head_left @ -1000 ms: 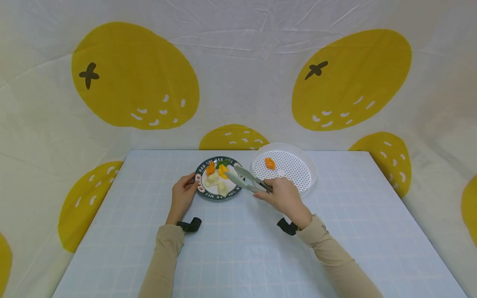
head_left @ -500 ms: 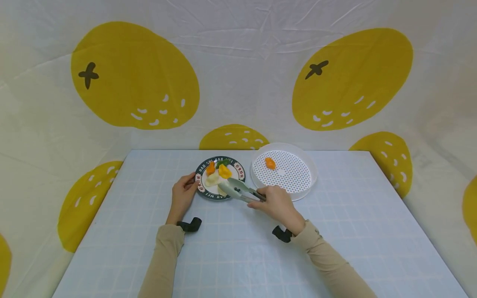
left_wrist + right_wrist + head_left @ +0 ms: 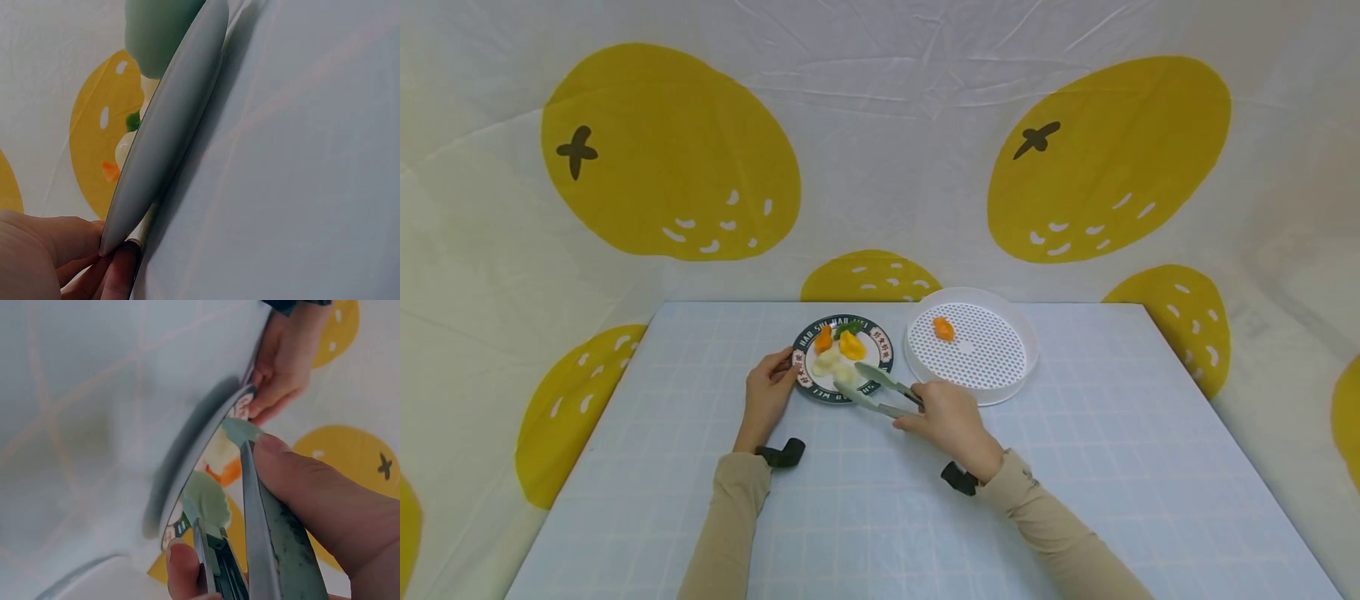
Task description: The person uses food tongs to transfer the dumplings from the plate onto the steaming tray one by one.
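My left hand (image 3: 769,392) pinches the left rim of a round plate (image 3: 882,340) with a dark green lettered border. In the left wrist view, the thumb lies above the rim and fingers below it. On the plate sit dumplings: orange (image 3: 823,339), yellow (image 3: 852,345), a partly covered green one (image 3: 848,328) and pale ones (image 3: 830,362). My right hand (image 3: 951,421) grips tongs (image 3: 269,531) with pale green heads. Their spread heads stand over the plate's front, on either side of a pale dumpling; whether they touch it I cannot tell.
Right of the plate stands a round white tray (image 3: 1028,346) with a perforated base, holding one orange dumpling (image 3: 943,329). Both rest near the back edge of a table with a pale blue checked cloth (image 3: 850,517). A fruit-patterned curtain (image 3: 887,167) hangs behind.
My right hand has brought the tongs toward me, from beside the yellow dumpling to the pale one at the plate's front, and their heads have spread wider. My left hand stays on the rim.
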{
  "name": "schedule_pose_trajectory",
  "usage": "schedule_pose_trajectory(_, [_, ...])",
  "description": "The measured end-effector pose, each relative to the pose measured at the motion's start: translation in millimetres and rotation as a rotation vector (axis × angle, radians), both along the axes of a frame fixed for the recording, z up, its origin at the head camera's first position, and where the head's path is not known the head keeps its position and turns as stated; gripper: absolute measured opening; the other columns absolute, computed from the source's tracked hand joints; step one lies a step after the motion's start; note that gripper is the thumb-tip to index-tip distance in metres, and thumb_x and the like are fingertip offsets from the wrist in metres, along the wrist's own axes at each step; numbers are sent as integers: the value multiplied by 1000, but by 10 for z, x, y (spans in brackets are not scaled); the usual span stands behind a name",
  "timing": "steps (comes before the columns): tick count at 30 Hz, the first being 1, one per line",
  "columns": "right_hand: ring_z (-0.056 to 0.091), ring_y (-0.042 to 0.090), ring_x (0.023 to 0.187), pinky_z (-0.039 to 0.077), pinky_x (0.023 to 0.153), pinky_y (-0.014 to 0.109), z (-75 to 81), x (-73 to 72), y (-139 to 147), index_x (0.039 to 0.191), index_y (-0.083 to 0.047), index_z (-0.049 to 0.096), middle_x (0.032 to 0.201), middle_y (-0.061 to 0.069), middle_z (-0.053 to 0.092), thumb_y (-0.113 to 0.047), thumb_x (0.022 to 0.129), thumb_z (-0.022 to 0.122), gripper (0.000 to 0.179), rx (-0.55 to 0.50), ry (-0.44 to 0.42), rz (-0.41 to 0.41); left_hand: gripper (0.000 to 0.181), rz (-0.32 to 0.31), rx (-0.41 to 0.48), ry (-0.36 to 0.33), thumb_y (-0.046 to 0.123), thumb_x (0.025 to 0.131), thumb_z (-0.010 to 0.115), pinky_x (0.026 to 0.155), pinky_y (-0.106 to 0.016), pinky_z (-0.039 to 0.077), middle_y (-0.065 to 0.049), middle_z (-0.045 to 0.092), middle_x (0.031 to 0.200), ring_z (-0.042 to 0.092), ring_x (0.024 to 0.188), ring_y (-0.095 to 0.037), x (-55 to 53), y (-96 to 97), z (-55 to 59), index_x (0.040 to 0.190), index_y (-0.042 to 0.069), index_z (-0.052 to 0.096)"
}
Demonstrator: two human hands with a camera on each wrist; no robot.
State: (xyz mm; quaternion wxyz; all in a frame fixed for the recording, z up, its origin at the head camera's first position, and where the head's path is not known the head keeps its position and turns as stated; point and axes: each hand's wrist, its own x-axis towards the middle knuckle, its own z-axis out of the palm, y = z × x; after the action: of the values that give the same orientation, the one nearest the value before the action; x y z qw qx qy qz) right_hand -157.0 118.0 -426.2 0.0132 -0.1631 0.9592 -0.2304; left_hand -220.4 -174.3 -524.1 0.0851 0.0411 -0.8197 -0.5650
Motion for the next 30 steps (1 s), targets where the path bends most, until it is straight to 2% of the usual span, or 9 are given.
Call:
schedule_pose_trajectory(11, [38, 12, 53, 27, 45, 23, -16, 19, -62, 73, -13, 63, 54, -4, 40, -34, 73, 89, 33, -17, 35, 9, 41, -3, -17, 6, 15, 99, 62, 96, -32, 52, -10, 60, 126, 58, 110, -21, 4, -15, -8, 138, 7, 57])
schedule_pose_trajectory(18, [38, 11, 50, 27, 44, 22, -29, 13, -114, 82, -8, 71, 52, -6, 41, -34, 74, 88, 32, -56, 27, 8, 41, -2, 4, 3, 14, 98, 63, 98, -33, 51, -10, 60, 126, 58, 111, -21, -3, -13, -7, 138, 7, 57])
schedule_pose_trajectory(24, [39, 11, 53, 28, 46, 23, -70, 22, -179, 85, -8, 71, 56, -4, 43, -33, 75, 87, 32, -69, 15, -8, 41, -4, 7, -1, 15, 98, 63, 98, -34, 51, -10, 60, 127, 58, 113, -22, -5, -13, -4, 138, 7, 57])
schedule_pose_trajectory(30, [37, 10, 51, 29, 41, 23, -119, 55, -223, 84, -7, 69, 59, -3, 45, -31, 78, 86, 30, -65, 57, -1, 41, -8, 7, -3, 16, 98, 63, 98, -34, 51, -10, 60, 126, 58, 112, -21, -7, -18, -2, 138, 7, 57])
